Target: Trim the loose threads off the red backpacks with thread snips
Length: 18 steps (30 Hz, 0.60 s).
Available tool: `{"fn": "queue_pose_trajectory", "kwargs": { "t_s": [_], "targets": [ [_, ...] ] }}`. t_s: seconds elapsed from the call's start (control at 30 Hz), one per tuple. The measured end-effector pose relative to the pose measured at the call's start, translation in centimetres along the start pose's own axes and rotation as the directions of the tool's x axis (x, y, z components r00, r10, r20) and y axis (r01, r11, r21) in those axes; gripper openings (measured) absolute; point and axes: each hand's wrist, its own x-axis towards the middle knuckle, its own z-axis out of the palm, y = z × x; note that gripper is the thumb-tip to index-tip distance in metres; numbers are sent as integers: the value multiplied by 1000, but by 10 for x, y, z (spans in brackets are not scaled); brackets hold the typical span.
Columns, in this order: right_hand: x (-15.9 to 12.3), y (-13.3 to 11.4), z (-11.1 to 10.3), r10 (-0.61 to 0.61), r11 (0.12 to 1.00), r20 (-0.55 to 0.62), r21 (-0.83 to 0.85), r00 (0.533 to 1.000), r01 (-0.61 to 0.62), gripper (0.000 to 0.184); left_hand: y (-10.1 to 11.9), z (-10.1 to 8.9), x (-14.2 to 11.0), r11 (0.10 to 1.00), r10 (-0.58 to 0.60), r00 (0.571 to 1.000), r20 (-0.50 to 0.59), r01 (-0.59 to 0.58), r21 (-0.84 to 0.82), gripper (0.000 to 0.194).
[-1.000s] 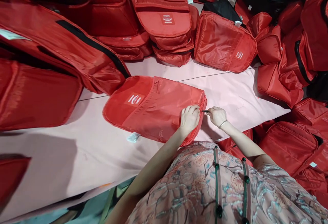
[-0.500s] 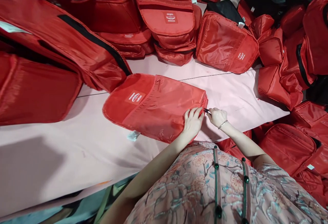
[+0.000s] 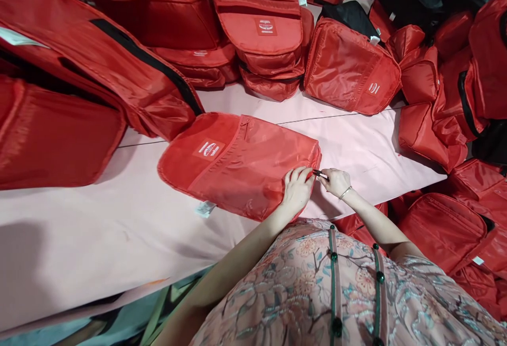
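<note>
I have the red bag [image 3: 253,164] lying flat on the table [image 3: 130,240], its rounded end toward my left and its other end under my hands. My left hand [image 3: 296,188] rests on the bag near that end, fingers a little spread over the red fabric by the edge; I cannot tell whether its grip is pinching the fabric, as the thumb is mostly hidden. My right hand [image 3: 337,183] is just off the bag's edge, its grip closed on a small dark tool [image 3: 322,175] whose tip points at the edge, close to my left fingertips. I cannot make out for sure whether the tip touches the fabric. A thin bracelet [image 3: 346,193] circles my right wrist.

On the bag I see a patch [image 3: 209,149] with white print near the rounded end, and a white tag [image 3: 205,208] sticking out from the side nearest me. The table wears a pale pink covering, crossed by a thin dark line. Beyond the bag stands a red backpack [image 3: 261,45] with a similar patch, and right of it another red backpack [image 3: 352,66] leans at a slant. A red bag with a black strip [image 3: 144,66] lies to the left, and more red bags [image 3: 443,224] are heaped on the right.
</note>
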Motion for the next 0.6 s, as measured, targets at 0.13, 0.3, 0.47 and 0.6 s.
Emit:
{"fn": "queue_pose_trajectory", "kwargs": {
  "t_s": [0.13,0.3,0.47,0.6],
  "targets": [
    [9,21,23,31,811,-33,585,999,-6,40,-1,-1,5,996,-71,997,-12,71,-46,27],
    [15,23,39,137,476,-18,878,990,-50,48,1,3,20,973,-220,973,-64,214,-85,24],
    [14,21,40,130,506,-91,863,987,13,42,2,3,31,960,-271,961,-55,266,-88,22],
    [8,25,29,141,729,-144,685,979,-5,38,-3,3,34,978,-207,978,7,207,-1,27]
  ]
}}
